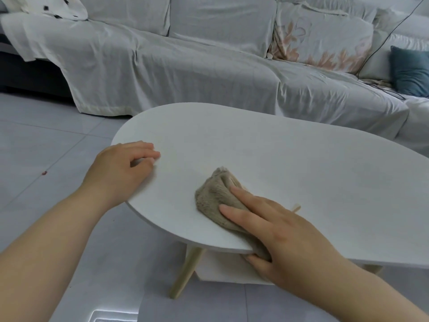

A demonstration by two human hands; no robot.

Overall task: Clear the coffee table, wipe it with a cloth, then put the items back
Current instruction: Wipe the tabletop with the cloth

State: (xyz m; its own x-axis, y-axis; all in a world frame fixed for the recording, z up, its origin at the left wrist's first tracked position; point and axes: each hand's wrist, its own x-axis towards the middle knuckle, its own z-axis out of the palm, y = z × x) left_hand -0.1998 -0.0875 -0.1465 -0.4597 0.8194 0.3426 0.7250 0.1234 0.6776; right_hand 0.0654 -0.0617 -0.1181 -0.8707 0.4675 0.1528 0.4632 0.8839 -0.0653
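Note:
A white oval coffee table (290, 163) fills the middle of the view, its top bare except for a cloth. The beige fluffy cloth (214, 194) lies bunched near the table's front edge. My right hand (274, 231) presses on the cloth with straight fingers on top, while the thumb wraps under the table's edge with a fold of cloth. My left hand (120, 168) rests on the table's left end, fingers loosely bent on the surface, holding nothing.
A sofa (185, 66) draped in a pale cover runs behind the table, with a floral cushion (322, 40) and a teal cushion (411, 70) at the right. Grey tiled floor (46, 147) lies to the left. Wooden table legs (185, 273) show underneath.

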